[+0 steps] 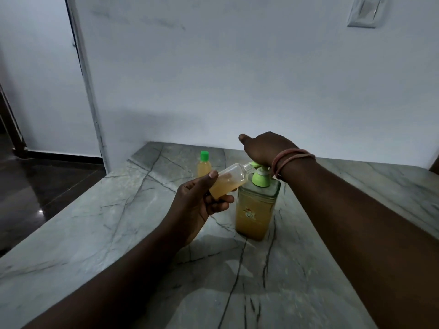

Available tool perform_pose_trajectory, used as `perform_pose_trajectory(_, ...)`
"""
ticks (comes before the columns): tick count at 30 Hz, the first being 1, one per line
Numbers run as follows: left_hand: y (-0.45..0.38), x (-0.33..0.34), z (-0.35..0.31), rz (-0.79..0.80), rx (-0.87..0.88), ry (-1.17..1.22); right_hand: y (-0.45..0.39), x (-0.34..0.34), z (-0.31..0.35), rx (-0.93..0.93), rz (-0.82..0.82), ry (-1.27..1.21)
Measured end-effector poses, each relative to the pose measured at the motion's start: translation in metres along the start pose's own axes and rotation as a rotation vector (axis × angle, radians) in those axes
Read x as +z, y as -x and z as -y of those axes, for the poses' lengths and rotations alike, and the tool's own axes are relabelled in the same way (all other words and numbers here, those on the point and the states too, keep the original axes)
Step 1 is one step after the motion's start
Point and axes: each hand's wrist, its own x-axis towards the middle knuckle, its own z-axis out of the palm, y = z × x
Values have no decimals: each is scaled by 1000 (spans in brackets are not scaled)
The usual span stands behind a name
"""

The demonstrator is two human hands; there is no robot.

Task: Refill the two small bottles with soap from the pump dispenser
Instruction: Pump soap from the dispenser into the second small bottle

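Note:
A square pump dispenser (255, 210) of amber soap with a green pump stands on the marble counter (118, 222). My right hand (266, 148) rests flat on top of the pump head, fingers hidden behind it. My left hand (197, 205) grips an uncapped small clear bottle (228, 180), tilted with its mouth up against the pump spout; amber soap fills its lower half. A second small bottle (204, 166) with a green cap stands upright behind, holding amber soap.
The counter meets a white wall at the back. Its left edge drops to a dark floor (35, 186) beside a doorway. A light switch (364, 11) is high on the wall at right.

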Motion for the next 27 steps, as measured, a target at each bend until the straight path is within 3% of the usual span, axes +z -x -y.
perform_pose_trajectory(20,-3,1,2,0,2,31,5,2,3,-6,117,47)
perform_pose_trajectory(27,0,2,-2,-14,1,5,5,-5,8,-15,55,83)
